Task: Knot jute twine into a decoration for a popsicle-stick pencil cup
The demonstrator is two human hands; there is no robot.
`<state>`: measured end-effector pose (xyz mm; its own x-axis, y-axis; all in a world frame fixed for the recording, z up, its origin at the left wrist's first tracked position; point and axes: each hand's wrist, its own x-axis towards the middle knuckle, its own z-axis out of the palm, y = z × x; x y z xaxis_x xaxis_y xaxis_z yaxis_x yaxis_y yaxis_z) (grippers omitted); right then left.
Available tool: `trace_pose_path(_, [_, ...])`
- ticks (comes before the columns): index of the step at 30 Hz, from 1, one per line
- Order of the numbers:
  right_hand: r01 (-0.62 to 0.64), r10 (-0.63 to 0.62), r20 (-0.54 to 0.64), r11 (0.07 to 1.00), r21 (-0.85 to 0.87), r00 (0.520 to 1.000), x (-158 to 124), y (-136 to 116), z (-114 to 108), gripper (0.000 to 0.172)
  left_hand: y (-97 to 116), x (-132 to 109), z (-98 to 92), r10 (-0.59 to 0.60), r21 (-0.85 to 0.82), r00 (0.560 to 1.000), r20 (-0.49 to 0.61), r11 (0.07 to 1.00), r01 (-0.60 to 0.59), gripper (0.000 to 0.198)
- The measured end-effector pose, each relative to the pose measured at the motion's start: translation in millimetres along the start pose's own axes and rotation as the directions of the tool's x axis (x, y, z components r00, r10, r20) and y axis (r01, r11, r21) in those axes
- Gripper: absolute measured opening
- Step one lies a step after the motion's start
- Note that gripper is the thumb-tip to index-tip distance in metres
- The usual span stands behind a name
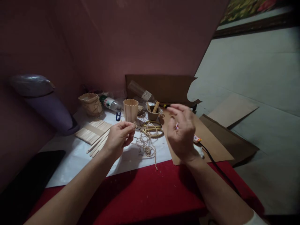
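Note:
My left hand (pixel 120 136) is closed in a pinch in front of the cup made of wooden sticks (pixel 130 110). A small pale bit of what looks like twine shows at its fingertips. My right hand (pixel 181 131) is raised over the brown cardboard sheet (pixel 213 145), its fingers loosely curved and apart from the thumb, holding nothing I can see. Between the hands, loose twine (pixel 147 150) lies tangled on white paper (pixel 126 162). Scissors with yellowish handles (pixel 153 132) rest behind it, partly under strands of twine.
Wooden craft sticks (pixel 93 131) lie at left, near a decorated cup (pixel 91 104). Behind are plastic bottles (pixel 111 103), a blue clip-like item (pixel 118 116) and a small pot with sticks (pixel 153 114). A black cable (pixel 215 165) crosses the red tablecloth (pixel 150 190) at right.

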<state>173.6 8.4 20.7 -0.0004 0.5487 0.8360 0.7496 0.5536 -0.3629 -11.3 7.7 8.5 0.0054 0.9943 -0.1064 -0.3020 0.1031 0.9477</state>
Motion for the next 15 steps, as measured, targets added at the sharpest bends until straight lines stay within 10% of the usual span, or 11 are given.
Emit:
trace_pose_path(6, [-0.342,0.004,0.527,0.766,0.545,0.850,-23,-23,18,0.022,-6,-12,8.4,-0.006,0.032,0.970,0.244,0.999,-0.002,0.020])
trace_pose_path(10, [-0.490,0.050,0.612,0.651,0.579,0.790,-27,-19,23,0.019,-7,-14,9.7,0.046,0.076,0.975,0.217,0.995,-0.064,0.020])
trace_pose_path(15, [-0.430,0.098,0.614,0.799,0.420,0.783,-19,-11,19,0.019,-6,-13,11.6,0.088,0.156,0.981,0.171,0.981,-0.115,0.021])
